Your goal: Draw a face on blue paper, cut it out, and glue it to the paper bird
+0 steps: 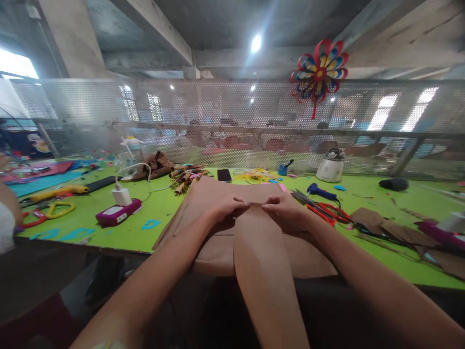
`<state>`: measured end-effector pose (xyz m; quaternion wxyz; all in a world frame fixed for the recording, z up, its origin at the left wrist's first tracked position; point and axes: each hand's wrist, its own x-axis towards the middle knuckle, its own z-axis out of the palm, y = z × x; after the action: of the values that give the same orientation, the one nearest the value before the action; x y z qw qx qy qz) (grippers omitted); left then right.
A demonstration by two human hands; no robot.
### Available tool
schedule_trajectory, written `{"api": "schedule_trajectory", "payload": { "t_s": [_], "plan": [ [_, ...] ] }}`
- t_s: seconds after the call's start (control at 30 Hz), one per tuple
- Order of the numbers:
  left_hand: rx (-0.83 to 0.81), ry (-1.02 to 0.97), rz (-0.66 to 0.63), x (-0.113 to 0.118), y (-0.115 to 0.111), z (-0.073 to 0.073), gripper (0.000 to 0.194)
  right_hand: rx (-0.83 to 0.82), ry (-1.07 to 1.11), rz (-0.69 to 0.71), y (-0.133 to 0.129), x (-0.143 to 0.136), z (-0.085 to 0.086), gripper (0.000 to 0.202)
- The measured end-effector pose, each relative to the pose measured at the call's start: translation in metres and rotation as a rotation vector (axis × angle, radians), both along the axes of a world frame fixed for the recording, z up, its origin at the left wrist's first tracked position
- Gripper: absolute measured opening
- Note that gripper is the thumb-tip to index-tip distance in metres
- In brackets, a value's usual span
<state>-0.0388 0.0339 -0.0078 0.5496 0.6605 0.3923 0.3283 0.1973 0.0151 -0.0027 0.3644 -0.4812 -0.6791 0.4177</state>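
Observation:
A long strip of brown kraft paper (263,261) runs from my fingers down toward my lap. Its far end is pinched on the left by my left hand (232,208), thumb and fingers pressed together. On the other corner, my right hand (285,208) grips the same edge in a closed pinch. Both hands rest over a stack of larger brown paper sheets (210,194), which overhangs the table's front edge. The edge between my fingertips looks narrow and dark, perhaps folded; I cannot tell.
Scissors with red handles (323,211) and a blue glue gun (321,192) lie at right on the green table (163,220). A purple power strip (119,212) with a white charger sits left. Behind are a phone (224,175), a white jar (330,166) and a perforated screen (218,109).

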Motion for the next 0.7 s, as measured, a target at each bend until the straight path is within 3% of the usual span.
{"api": "schedule_trajectory", "payload": {
  "t_s": [0.23,0.33,0.53,0.7],
  "plan": [
    [0.013,-0.004,-0.003,-0.005,0.011,0.002,0.033,-0.039,0.076,-0.036,0.002,0.002,-0.012,0.032],
    [0.03,-0.01,-0.001,-0.003,0.01,0.004,0.045,-0.042,0.087,-0.008,-0.001,0.001,-0.011,0.032],
    [0.096,0.013,0.015,0.004,0.006,0.001,0.018,0.026,0.056,0.017,0.0,-0.001,-0.013,0.031],
    [0.133,0.037,0.022,0.005,0.01,0.0,0.017,0.137,-0.011,0.027,0.008,-0.004,-0.014,0.03]
  ]
}}
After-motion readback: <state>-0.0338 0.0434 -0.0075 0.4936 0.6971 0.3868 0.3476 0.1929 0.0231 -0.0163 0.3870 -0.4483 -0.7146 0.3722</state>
